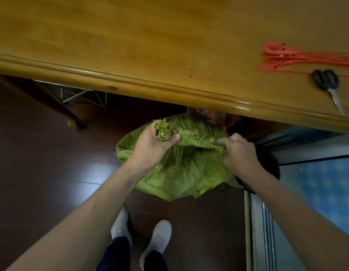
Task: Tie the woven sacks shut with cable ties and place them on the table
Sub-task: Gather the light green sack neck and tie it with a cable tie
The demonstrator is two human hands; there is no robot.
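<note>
Head view looks straight down on a person standing at a wooden table [111, 36]; a green woven sack [179, 173] sits low on the dark floor [42, 153], just in front of the table's near edge and ahead of two white shoes [158, 237]; the left hand [150, 147] is curled round a bunched part of the sack's frayed mouth, with green threads sticking up out of the fist; the right hand [240, 151] is closed on the same frayed edge further along, fingers folded over the cloth, so the rim stretches between the two hands; the mouth is not yet tied; on the table to the right lies a bundle of red cable ties [287, 59], and just beside it a pair of black-handled scissors [326, 81] with the blades pointing towards the table's edge; a thin green strand [193, 65] lies alone on the tabletop; behind the sack, under the table, something dark with orange mesh [218, 116] shows in part; a dark round object [269, 165] stands just right of the sack, partly hidden by the right hand.
</note>
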